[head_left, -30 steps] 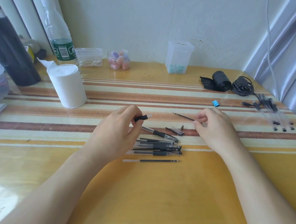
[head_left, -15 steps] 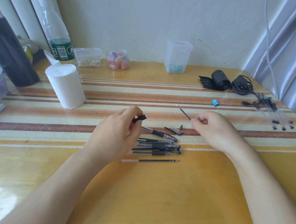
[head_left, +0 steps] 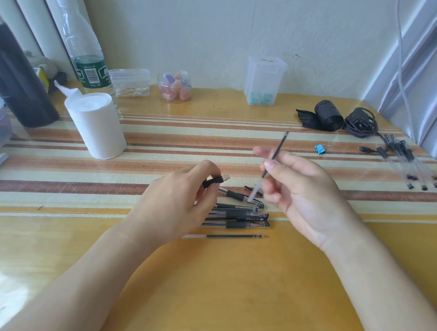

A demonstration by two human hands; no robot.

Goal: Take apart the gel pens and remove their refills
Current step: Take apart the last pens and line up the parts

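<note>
My left hand [head_left: 175,203] grips a pen barrel [head_left: 212,181] by its black grip, its open end pointing right. My right hand [head_left: 302,192] pinches a thin black refill [head_left: 279,149] between thumb and fingers, raised and tilted up to the right, its clear end low near the pens. Several black gel pens [head_left: 237,215] lie side by side on the table between my hands. One loose refill [head_left: 225,236] lies just in front of them. A small pen tip part [head_left: 251,188] rests behind the pile.
A white tissue roll [head_left: 96,124] stands at the left. A plastic bottle [head_left: 85,49], small clear boxes [head_left: 265,80] and a candy jar [head_left: 174,86] line the wall. A black roll [head_left: 327,115], cable [head_left: 361,123], blue clip [head_left: 320,148] and several clear pens [head_left: 410,162] lie at the right.
My right hand has lifted and turned palm-up, swinging the refill from lying nearly flat to standing steeply. My left hand has kept its hold on the barrel in place.
</note>
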